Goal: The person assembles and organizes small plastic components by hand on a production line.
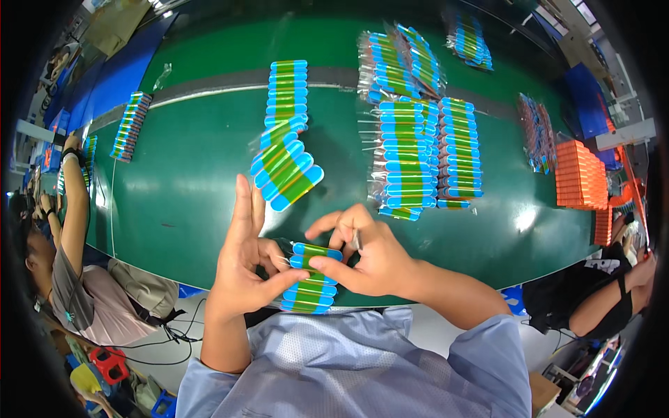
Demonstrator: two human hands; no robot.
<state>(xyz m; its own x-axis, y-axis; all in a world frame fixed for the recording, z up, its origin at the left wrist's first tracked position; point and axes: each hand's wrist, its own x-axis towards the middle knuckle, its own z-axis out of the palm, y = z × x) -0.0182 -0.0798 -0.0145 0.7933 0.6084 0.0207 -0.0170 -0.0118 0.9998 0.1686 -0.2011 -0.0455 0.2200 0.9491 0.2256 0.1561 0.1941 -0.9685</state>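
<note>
At the table's near edge lies a row of overlapping blue strips (311, 287) with rounded ends and a green middle band. My left hand (244, 268) pinches the row's left side with thumb and curled fingers, while other fingers point up and away. From the right, my right hand (376, 258) presses its thumb on the upper strips, its index finger bent above them. What lies under the thumb is hidden. Just beyond my hands, a loose fan of strips (287, 167) in clear film leans against a straight column of the same strips (288, 87).
Right of centre, wrapped bundles of strips (408, 157) lie in rows on the green table (202, 209). Orange stacked pieces (580, 174) stand at the far right. Another short row (131, 127) lies to the left. Co-workers sit at both sides, one arm (75, 202) reaching onto the left end.
</note>
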